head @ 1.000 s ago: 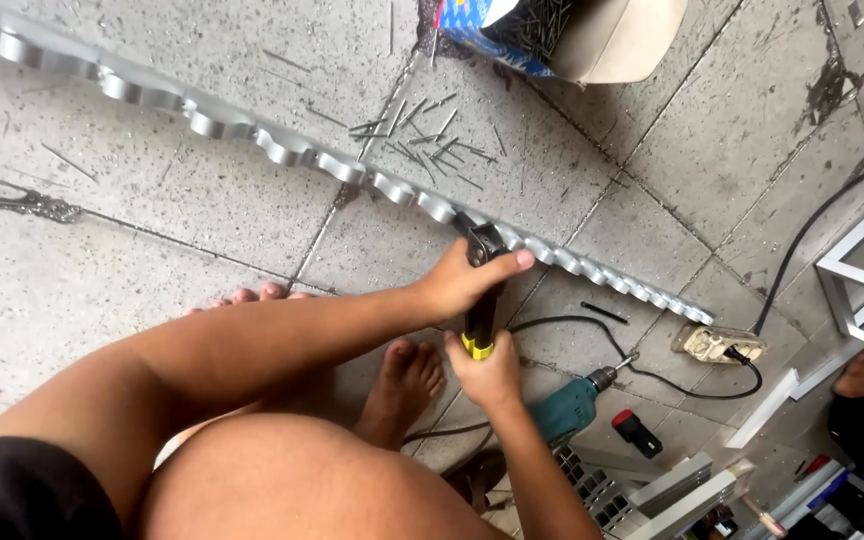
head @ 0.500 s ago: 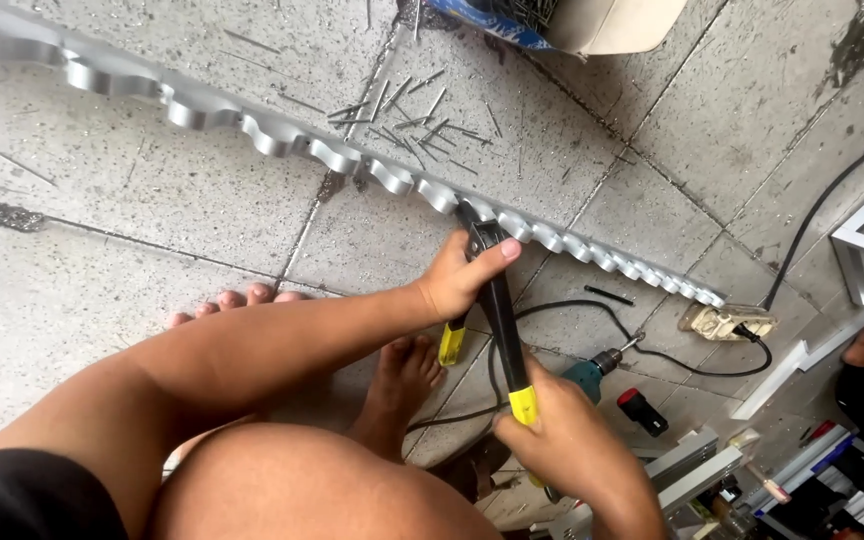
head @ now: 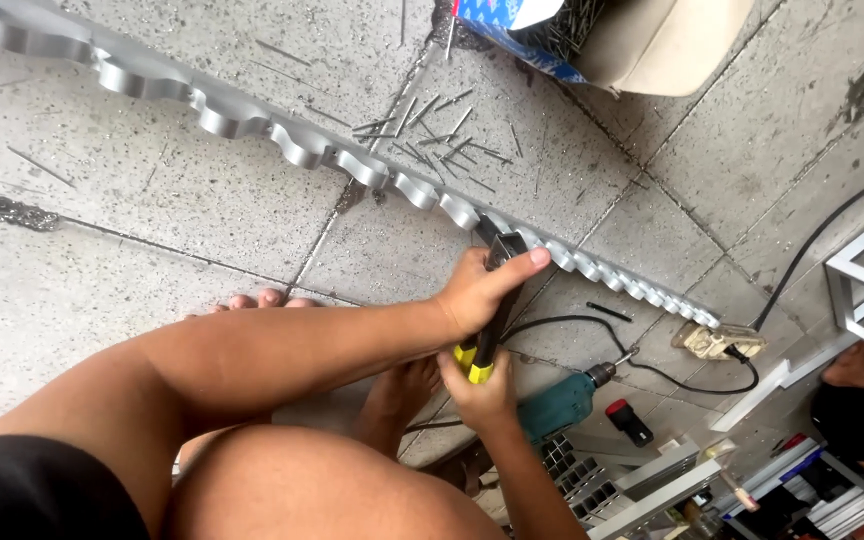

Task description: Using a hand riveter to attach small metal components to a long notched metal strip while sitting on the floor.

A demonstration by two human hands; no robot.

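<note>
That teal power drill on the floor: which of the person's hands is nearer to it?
The right hand is nearer: it grips the yellow-tipped tool handles just left of the teal drill. The left hand holds the tool higher up, by the scalloped metal strip.

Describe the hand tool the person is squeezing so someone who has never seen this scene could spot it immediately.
Follow the long scalloped silver metal strip that runs diagonally across the grey tiled floor to where both hands meet it. There the left hand and right hand grip a black-handled riveting tool with yellow handle tips. Unlike the teal power drill beside it, it has no cord.
</note>
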